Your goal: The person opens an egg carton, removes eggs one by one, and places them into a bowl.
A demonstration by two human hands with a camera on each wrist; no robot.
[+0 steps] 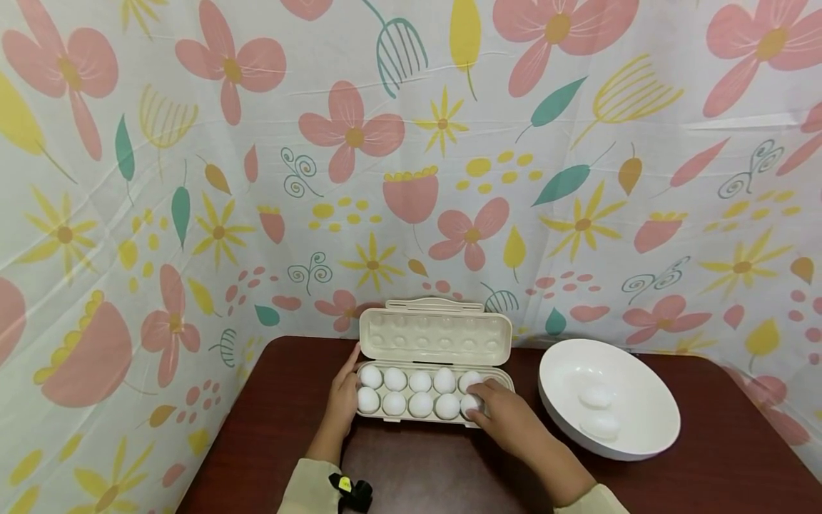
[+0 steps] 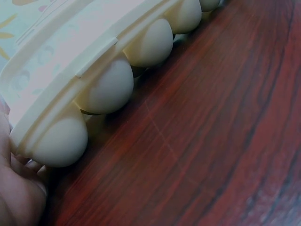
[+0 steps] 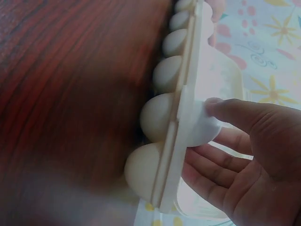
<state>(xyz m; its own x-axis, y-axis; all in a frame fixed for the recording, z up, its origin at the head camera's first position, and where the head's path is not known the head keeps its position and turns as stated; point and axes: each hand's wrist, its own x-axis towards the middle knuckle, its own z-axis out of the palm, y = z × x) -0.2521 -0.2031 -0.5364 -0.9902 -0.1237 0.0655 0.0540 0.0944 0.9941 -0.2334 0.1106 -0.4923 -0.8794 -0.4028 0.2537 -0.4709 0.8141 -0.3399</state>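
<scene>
A cream plastic egg carton [image 1: 434, 335] lies on the table with its lid raised at the back. White eggs [image 1: 420, 405] sit in two rows in its cups. At the left end, my left hand [image 1: 342, 400] grips the carton's side; the left wrist view shows only part of that hand [image 2: 19, 183]. My right hand [image 1: 510, 421] is over the right end, with thumb and fingers pinching an egg [image 3: 203, 129] in the front row. The right hand partly hides the cups at that end.
To the right of the carton stands a white bowl [image 1: 559, 371] with two eggs [image 1: 600, 426] in it. The dark red-brown table [image 1: 411, 464] reaches back to a floral cloth [image 1: 411, 143] hanging behind and at the left.
</scene>
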